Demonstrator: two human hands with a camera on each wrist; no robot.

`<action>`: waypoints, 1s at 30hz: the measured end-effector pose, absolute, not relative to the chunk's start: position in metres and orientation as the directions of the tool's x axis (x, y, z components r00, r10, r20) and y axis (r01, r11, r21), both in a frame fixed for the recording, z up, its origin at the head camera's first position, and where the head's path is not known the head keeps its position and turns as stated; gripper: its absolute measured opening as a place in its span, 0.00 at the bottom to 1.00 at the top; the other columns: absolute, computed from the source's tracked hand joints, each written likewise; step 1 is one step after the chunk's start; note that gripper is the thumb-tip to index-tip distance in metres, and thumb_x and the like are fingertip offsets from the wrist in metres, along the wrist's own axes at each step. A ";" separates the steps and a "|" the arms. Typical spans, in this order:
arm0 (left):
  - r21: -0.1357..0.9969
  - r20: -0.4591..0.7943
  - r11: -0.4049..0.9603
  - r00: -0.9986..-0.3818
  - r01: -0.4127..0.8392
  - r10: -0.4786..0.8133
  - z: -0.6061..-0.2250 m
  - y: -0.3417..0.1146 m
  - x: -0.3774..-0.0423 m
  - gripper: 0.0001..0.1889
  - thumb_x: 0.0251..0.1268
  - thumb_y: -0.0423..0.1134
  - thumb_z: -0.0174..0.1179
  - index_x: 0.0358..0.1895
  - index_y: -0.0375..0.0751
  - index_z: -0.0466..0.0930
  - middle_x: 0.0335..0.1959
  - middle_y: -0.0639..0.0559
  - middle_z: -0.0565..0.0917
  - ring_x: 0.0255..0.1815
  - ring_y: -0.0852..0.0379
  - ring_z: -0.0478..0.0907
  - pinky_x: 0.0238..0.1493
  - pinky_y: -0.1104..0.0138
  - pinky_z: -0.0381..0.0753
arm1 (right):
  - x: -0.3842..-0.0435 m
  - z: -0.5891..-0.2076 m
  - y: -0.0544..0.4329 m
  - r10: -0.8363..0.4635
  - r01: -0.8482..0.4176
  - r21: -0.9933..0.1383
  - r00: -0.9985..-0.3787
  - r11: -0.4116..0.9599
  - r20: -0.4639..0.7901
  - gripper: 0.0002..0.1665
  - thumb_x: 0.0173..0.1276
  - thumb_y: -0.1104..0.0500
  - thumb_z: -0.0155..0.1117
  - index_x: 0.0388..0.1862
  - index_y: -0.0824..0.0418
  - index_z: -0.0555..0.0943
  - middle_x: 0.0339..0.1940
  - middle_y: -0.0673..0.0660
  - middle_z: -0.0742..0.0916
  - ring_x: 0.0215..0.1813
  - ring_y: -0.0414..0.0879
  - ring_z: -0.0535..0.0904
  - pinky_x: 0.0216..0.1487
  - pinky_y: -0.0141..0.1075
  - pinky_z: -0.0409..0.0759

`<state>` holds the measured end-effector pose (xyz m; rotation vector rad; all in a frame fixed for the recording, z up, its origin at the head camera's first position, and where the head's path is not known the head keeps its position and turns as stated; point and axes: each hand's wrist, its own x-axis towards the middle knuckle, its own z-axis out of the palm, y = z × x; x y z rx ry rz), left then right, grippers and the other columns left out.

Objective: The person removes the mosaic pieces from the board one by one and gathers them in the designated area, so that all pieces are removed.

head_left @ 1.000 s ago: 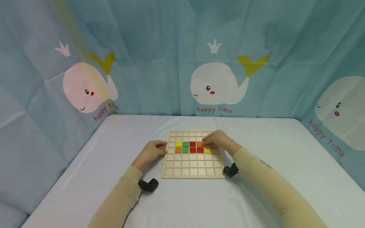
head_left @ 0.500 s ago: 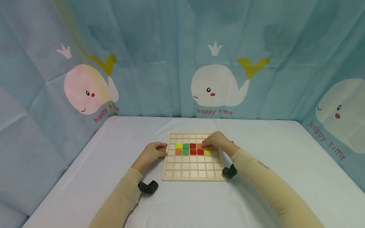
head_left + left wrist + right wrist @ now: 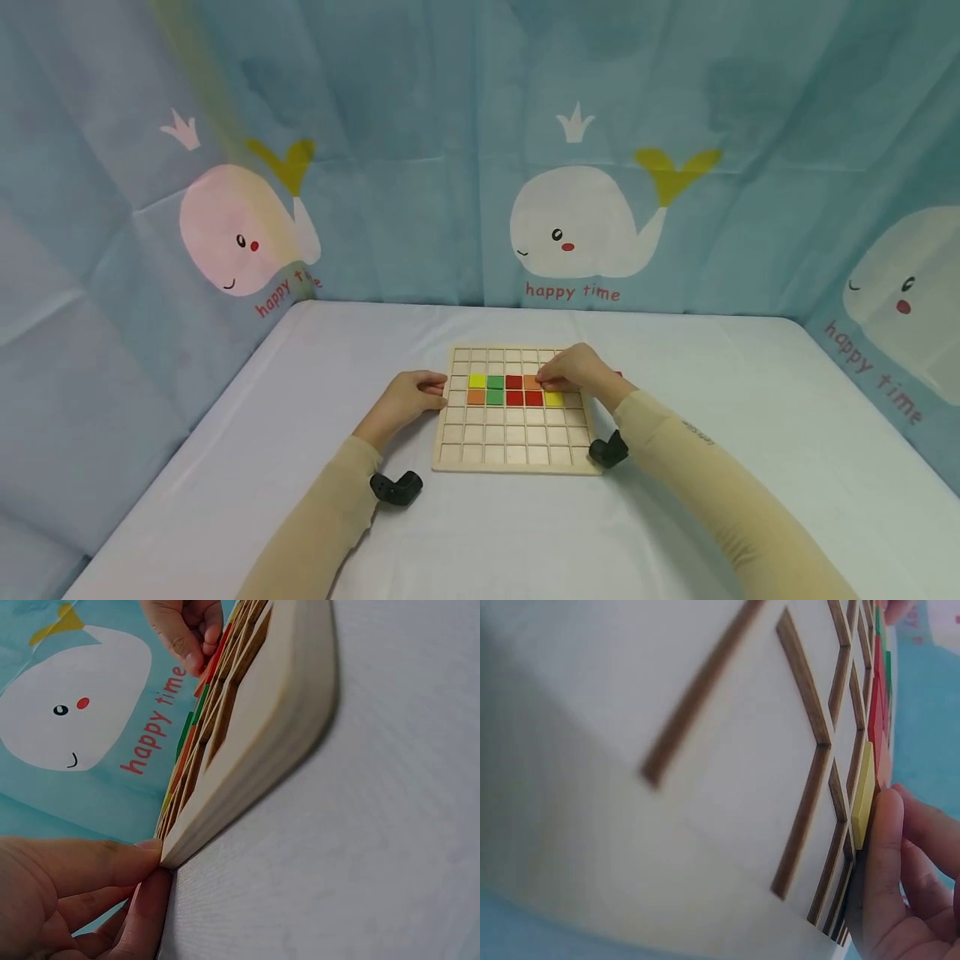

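Observation:
A light wooden grid board (image 3: 495,454) lies on the white table, with two rows of coloured square tiles in its middle. My left hand (image 3: 408,404) grips the board's left edge; in the left wrist view the thumb (image 3: 112,866) lies at the rim and the fingers are below. Over the right part of the board, my right hand (image 3: 576,368) has its thumb and fingertips closed at the right side of an orange tile (image 3: 531,382). A yellow tile (image 3: 553,400) sits just below those fingers. Red tiles (image 3: 513,382) and green tiles (image 3: 495,382) are farther left.
Something red (image 3: 618,374) shows just behind my right wrist, mostly hidden. White table (image 3: 480,533) surrounds the board. A blue whale-print curtain (image 3: 420,208) stands behind it. Black wrist devices (image 3: 397,488) are worn on both wrists.
My right hand stays at the orange tile, with only slight finger movement. The left hand keeps its hold on the board. The whole head view shifts a little.

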<state>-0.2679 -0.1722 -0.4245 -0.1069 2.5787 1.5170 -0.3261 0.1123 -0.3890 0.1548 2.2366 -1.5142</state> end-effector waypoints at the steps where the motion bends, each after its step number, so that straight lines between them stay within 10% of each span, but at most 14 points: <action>1: 0.862 -0.166 0.487 -0.986 -0.141 0.008 -0.425 -0.172 -0.268 0.24 0.60 0.28 0.66 0.61 0.32 0.78 0.48 0.41 0.85 0.47 0.53 0.81 0.46 0.69 0.81 | -0.326 -0.389 0.112 -0.151 0.324 -0.859 -0.900 0.396 -0.409 0.14 0.68 0.64 0.67 0.47 0.74 0.83 0.30 0.55 0.90 0.25 0.38 0.85 0.34 0.29 0.84; 30: 0.854 -0.183 0.495 -0.983 -0.158 0.001 -0.424 -0.171 -0.267 0.23 0.61 0.30 0.67 0.61 0.35 0.79 0.47 0.43 0.85 0.48 0.54 0.81 0.50 0.65 0.81 | -0.319 -0.383 0.109 -0.187 0.231 -0.875 -0.924 0.426 -0.334 0.09 0.66 0.67 0.67 0.42 0.74 0.84 0.34 0.58 0.91 0.29 0.40 0.86 0.39 0.34 0.87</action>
